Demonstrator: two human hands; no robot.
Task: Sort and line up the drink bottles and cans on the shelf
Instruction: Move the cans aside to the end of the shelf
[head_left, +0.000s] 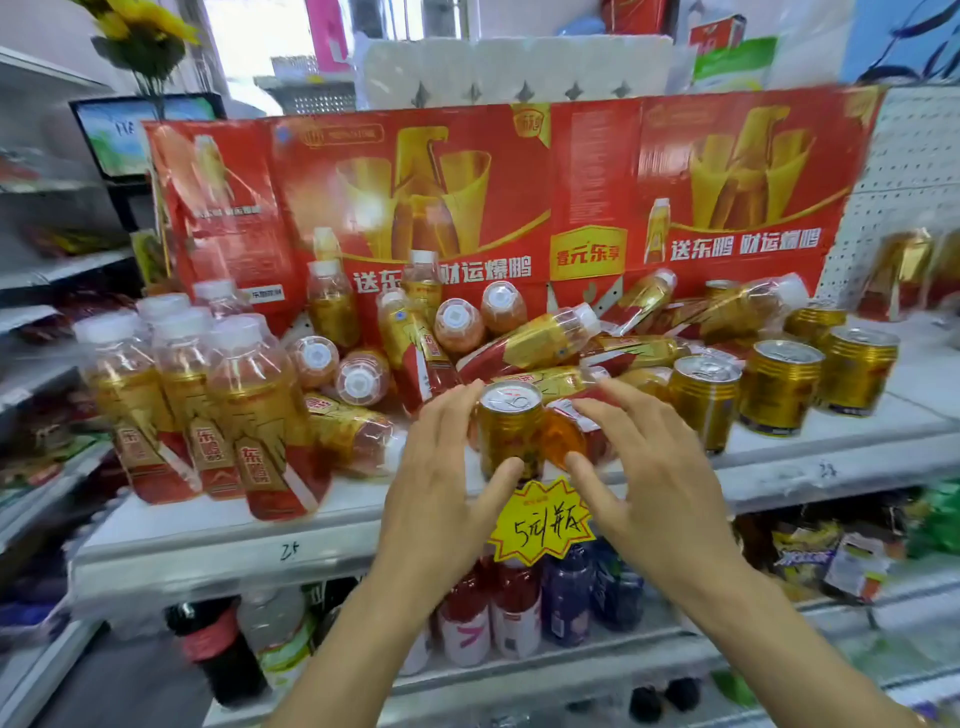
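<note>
A gold can (511, 426) stands upright at the front middle of the white shelf (208, 530). My left hand (441, 483) holds it, thumb across its front and fingers along its left side. My right hand (654, 467) hovers just right of the can with spread fingers, over a lying bottle whose orange base (561, 436) faces me. Three tall bottles with white caps (249, 415) stand in a group at the left. A jumble of lying bottles (524, 343) fills the middle. Several gold cans (779, 384) stand in a loose row at the right.
A red cardboard display (467, 171) backs the shelf. A yellow price tag (543, 525) hangs from the front edge below the can. Other drink bottles (509, 613) stand on the lower shelf. More shelving runs along the left, and snack packs (810, 551) sit lower right.
</note>
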